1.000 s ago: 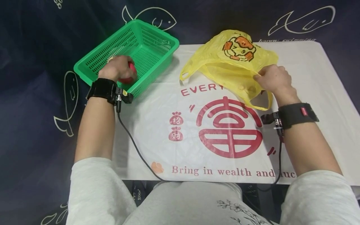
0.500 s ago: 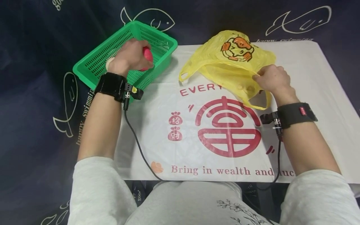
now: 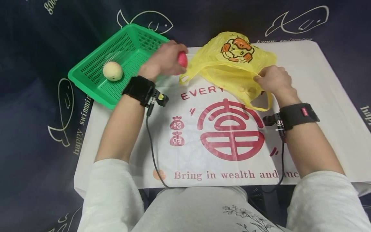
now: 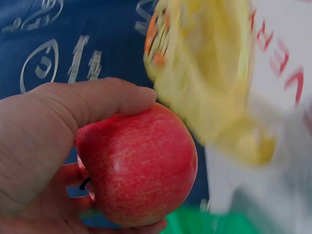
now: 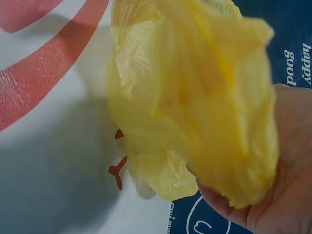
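Note:
A red apple [image 4: 141, 163] is gripped in my left hand [image 3: 165, 59], thumb over its top and fingers beneath, its dark stem showing in the left wrist view. That hand hangs between the basket and the bag, just left of the bag's handle. My right hand [image 3: 275, 80] pinches the rim of a yellow plastic bag [image 3: 214, 58], holding its mouth apart toward me. An orange cartoon face is printed on the bag. Inside the green basket [image 3: 87, 91] lies a pale round fruit [image 3: 112, 71]; its kind is hard to tell.
A white table cover [image 3: 185, 161] with red print lies under everything. Dark blue cloth with fish drawings [image 3: 203, 19] surrounds the table. Black wrist straps carry cameras, and a cable [image 3: 153, 154] runs from the left one toward my body.
My left hand has lifted the apple out of the basket and carried it right toward the bag, uncovering the pale fruit. My right hand keeps its hold on the bag.

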A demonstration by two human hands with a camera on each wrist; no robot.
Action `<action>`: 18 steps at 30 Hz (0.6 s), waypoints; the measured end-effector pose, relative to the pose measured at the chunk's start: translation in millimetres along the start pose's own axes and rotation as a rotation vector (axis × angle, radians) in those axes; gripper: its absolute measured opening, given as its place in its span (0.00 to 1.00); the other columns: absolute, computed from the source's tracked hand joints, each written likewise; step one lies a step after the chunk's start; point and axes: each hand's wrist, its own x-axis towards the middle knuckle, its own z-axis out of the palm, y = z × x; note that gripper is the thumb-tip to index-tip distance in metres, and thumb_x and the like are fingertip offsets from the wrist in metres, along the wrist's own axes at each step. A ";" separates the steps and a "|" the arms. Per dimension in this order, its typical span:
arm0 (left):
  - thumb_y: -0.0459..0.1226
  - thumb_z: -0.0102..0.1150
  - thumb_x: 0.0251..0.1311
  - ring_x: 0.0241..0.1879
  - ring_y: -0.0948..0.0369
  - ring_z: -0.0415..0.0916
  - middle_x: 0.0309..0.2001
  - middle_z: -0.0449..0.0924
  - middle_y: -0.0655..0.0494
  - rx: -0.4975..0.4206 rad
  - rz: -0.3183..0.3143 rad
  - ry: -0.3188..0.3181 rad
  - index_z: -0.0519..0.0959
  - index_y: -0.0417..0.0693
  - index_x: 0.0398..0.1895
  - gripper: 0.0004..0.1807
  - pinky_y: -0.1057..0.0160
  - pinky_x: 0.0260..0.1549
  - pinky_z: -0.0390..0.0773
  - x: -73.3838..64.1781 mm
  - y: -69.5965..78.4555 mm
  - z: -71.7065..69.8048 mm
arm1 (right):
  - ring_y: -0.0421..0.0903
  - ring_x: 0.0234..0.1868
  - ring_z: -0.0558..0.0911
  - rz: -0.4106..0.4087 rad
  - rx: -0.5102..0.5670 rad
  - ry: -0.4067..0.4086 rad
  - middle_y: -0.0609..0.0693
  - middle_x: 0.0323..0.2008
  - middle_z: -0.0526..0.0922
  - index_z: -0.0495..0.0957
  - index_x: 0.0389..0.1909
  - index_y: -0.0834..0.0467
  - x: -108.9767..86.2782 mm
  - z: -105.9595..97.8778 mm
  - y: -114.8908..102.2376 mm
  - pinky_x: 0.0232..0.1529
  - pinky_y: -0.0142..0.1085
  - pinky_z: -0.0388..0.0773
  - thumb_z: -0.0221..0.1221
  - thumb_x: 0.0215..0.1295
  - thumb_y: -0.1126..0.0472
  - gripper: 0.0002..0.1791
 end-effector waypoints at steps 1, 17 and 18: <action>0.46 0.62 0.52 0.54 0.54 0.65 0.58 0.66 0.49 0.004 0.025 -0.016 0.66 0.56 0.66 0.35 0.59 0.49 0.72 3.7 6.0 4.3 | 0.57 0.39 0.72 0.004 0.002 -0.001 0.63 0.41 0.79 0.72 0.58 0.67 -0.2 0.2 -0.7 0.32 0.46 0.66 0.50 0.68 0.45 0.32; 0.50 0.65 0.52 0.57 0.58 0.62 0.61 0.63 0.55 -0.043 0.144 -0.120 0.64 0.60 0.67 0.38 0.64 0.49 0.72 41.0 55.4 63.3 | 0.57 0.38 0.73 0.020 -0.002 0.022 0.63 0.42 0.79 0.73 0.58 0.67 -4.1 -0.5 -0.5 0.32 0.45 0.67 0.51 0.68 0.45 0.31; 0.50 0.65 0.52 0.57 0.58 0.62 0.61 0.63 0.55 -0.043 0.152 -0.124 0.63 0.60 0.68 0.38 0.64 0.49 0.72 43.0 57.1 66.6 | 0.57 0.37 0.73 0.021 -0.001 0.020 0.63 0.42 0.79 0.73 0.58 0.67 -4.2 -0.6 -0.8 0.32 0.45 0.67 0.51 0.68 0.45 0.31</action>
